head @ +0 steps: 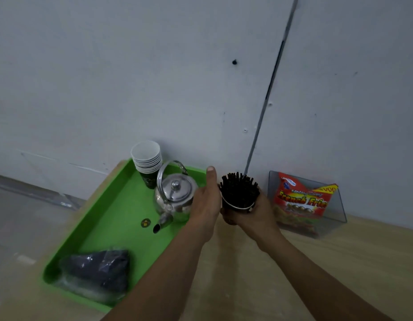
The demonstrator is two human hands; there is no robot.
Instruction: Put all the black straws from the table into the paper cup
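The straws (239, 188) are all standing up in the cup (238, 206), and their tops spread out a bit like a brush. The cup is right in front of me, up off the table (235, 286). My right hand (254, 217) holds it from under and from the right side, with my fingers curled round it. My left hand (205, 201) is flat, with one finger or my thumb sticking up, just beside the cup on its left. I cannot tell if it touches the straws. So my hands are close together with the cup between them. I see no straws lying on the table, so I think the job is almost done and the cup only has to be set down. The straws point up, so I should keep the cup straight or they may tip out. Right under my hands the table is bare wood, a good spot. To the left are the tray (112, 216) and the kettle (175, 195), very near my left hand. To the right is the box (335, 212). Behind is the wall (154, 66).
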